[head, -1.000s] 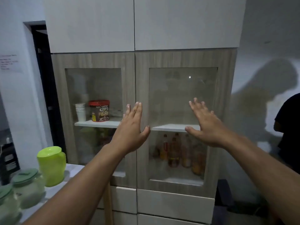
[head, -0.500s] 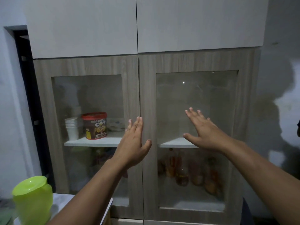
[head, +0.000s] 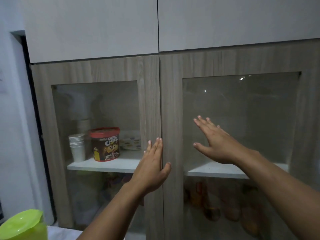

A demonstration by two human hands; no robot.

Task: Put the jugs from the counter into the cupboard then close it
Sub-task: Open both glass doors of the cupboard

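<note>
Both hands flat, fingers straight, now closer to the cupboard [head: 150, 101]: left hand [head: 152, 168] over the door seam, right hand [head: 216, 142] at the glass. Doors closed (contact unclear). Green jug [head: 22, 227] still on counter, bottom-left; opening comes next, I'd say.

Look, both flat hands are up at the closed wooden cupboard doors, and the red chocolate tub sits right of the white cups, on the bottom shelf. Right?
Not quite. The head view shows the red-lidded chocolate tub right of the white paper cups on the white middle shelf, not the bottom.

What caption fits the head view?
Both hands, left and right, open at the shut cupboard; green jug waits outside.
</note>
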